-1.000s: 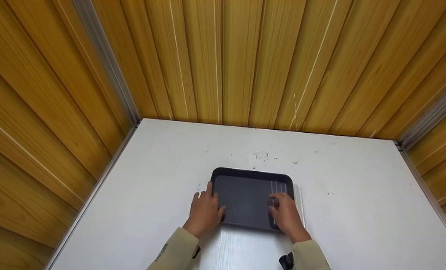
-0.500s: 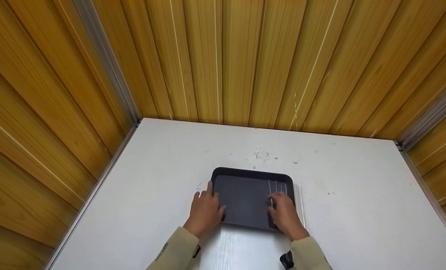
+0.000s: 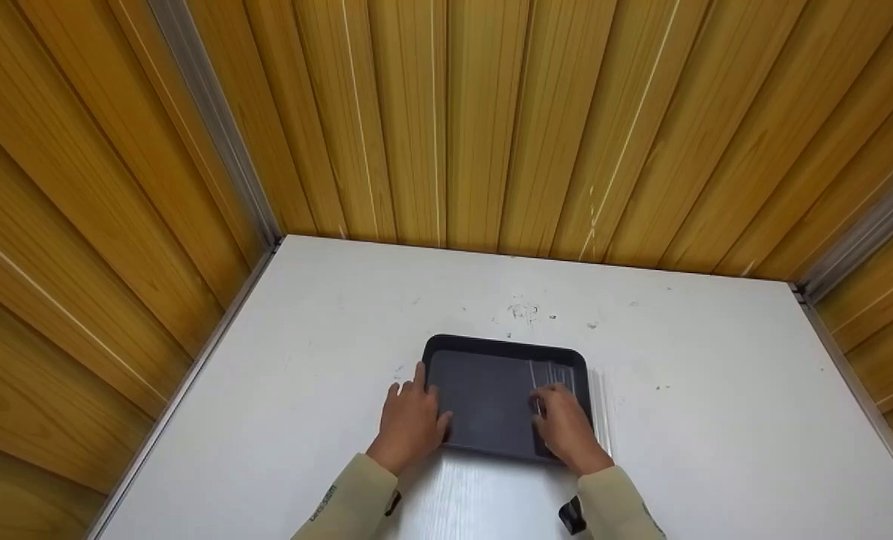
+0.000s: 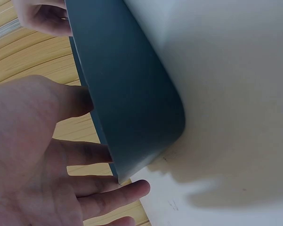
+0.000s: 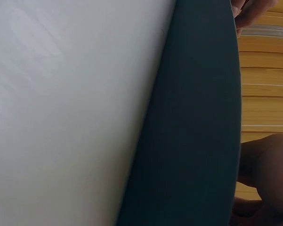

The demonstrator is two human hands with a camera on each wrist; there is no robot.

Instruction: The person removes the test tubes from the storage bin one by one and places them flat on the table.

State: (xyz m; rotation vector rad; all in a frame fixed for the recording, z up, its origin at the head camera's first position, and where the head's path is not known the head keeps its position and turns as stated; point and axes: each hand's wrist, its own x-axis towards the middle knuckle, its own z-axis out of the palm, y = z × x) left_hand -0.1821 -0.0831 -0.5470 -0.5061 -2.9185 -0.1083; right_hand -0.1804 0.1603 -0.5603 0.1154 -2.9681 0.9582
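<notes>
A dark rectangular tray with a raised rim lies on the white table. My left hand rests on its left rim, fingers mostly straight; in the left wrist view the thumb reaches over the rim. Over the tray's right part, my right hand is curled, thumb and forefinger close together, pinching what looks like the edge of a clear plastic film. Shiny streaks mark this film across the right side of the tray. In the right wrist view the tray wall hides most of that hand.
Pale, see-through streaks run along the table just outside the tray's right rim. The white table has dark scuffs beyond the tray. Wood-look panel walls enclose it at the back and both sides.
My right hand has shifted slightly left over the tray, and the film's leftmost shiny line has moved left with it. The left hand and the tray have stayed in place.
</notes>
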